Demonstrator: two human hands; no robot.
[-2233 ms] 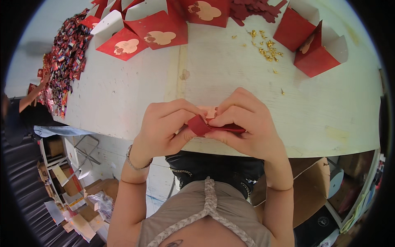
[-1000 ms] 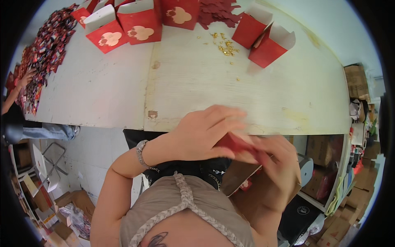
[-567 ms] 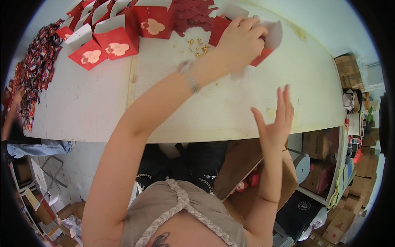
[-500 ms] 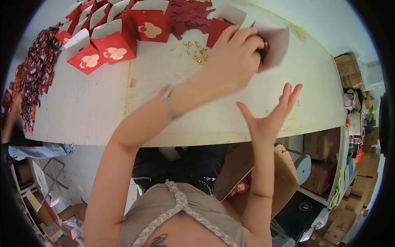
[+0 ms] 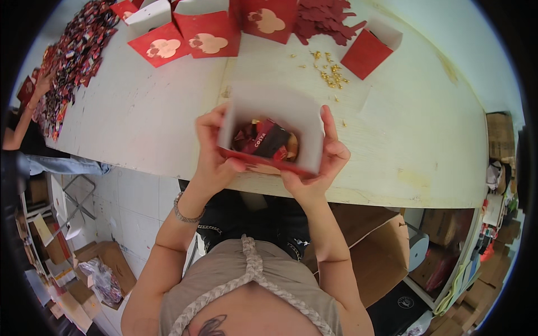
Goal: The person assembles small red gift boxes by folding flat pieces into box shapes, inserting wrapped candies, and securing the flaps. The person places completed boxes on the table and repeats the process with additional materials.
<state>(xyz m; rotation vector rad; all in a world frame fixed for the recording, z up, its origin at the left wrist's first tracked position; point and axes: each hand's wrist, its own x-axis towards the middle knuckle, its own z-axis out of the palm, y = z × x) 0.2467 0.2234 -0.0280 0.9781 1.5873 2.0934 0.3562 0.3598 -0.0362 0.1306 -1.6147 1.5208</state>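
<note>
Between both hands I hold a red gift box (image 5: 224, 126) with a white inside, its top open toward me at the table's front edge. Small wrapped packets (image 5: 269, 140) in red and dark colours lie inside it. My left hand (image 5: 214, 148) grips the box's left side, thumb on the near wall. My right hand (image 5: 320, 168) grips the right side, its thumb also at the near wall and the fingers up along the side. The box's far flap is smeared by motion, and its underside is hidden.
Several filled-out red boxes (image 5: 207, 42) stand at the back left, beside dark red paper cut-outs (image 5: 325, 21). Small gold fasteners (image 5: 332, 75) lie near another red box (image 5: 367, 53). A packet heap (image 5: 75, 53) covers the far left, where another person's hand (image 5: 43, 84) reaches. An open carton (image 5: 381, 252) sits below the table.
The box has come from the back right to the table's front, directly before me. My right hand, empty before, now holds it together with the left. The view has shifted to the right.
</note>
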